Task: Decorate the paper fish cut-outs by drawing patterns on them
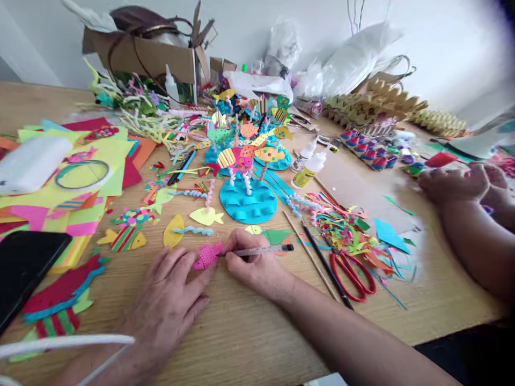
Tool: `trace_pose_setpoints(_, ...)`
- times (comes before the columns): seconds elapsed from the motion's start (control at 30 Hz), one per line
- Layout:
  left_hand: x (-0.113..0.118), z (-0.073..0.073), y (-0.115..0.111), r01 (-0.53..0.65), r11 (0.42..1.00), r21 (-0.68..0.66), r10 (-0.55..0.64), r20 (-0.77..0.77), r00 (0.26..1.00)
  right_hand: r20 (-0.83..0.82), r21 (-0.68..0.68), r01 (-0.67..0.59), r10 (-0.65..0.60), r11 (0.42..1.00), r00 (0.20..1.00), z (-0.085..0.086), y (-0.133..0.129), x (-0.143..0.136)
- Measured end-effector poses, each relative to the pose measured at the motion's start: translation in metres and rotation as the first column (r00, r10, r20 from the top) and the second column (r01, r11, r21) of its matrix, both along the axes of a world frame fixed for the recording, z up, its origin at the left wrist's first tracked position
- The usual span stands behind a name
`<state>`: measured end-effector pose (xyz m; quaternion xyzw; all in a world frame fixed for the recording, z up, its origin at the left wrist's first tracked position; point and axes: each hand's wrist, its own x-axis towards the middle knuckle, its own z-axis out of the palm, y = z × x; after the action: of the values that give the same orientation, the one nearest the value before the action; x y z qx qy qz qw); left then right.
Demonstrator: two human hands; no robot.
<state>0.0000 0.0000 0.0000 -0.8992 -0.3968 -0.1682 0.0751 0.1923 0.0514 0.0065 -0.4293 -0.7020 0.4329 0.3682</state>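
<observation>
My right hand (253,264) is closed around a clear-barrelled pen (261,250), its tip at the tail of a small pink paper fish (208,255). Dark scale-like marks cover the fish's body. My left hand (171,287) lies flat with fingers stretched out, fingertips touching the left and lower edge of this fish. Just beyond are a yellow paper oval (173,230) with a twisted blue pipe cleaner (195,231) and a pale yellow paper fish (206,216). A green paper fish (276,236) lies partly hidden behind my right hand.
Red-handled scissors (353,276), a wooden stick (309,254) and paper scraps (341,225) lie right. Behind stands a blue base (247,206) with paper fish, near glue bottles (309,169). A phone (30,268) and coloured paper are left. Another person's arms (470,230) rest far right.
</observation>
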Motion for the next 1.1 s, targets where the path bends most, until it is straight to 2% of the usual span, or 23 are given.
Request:
trace_pose_setpoints(0.63,0.0046,0.0020,0.0032,-0.011,1.000,0.008,0.011,0.002,1.000,0.089,-0.008,-0.011,0.012,1.000,0.996,-0.0001,-0.0023,0.0024)
trace_pose_setpoints(0.97,0.0030,-0.0001,0.0039,-0.010,1.000,-0.016,0.010,0.012,1.000,0.123,0.045,-0.003,-0.002,0.999,0.992,0.0050,-0.0017,0.0028)
trace_pose_setpoints(1.1,0.0021,-0.0015,0.0036,-0.010,0.999,-0.044,0.010,0.005,1.000,0.074,0.031,0.017,-0.019,0.999,0.997,0.0042,-0.0021,0.0028)
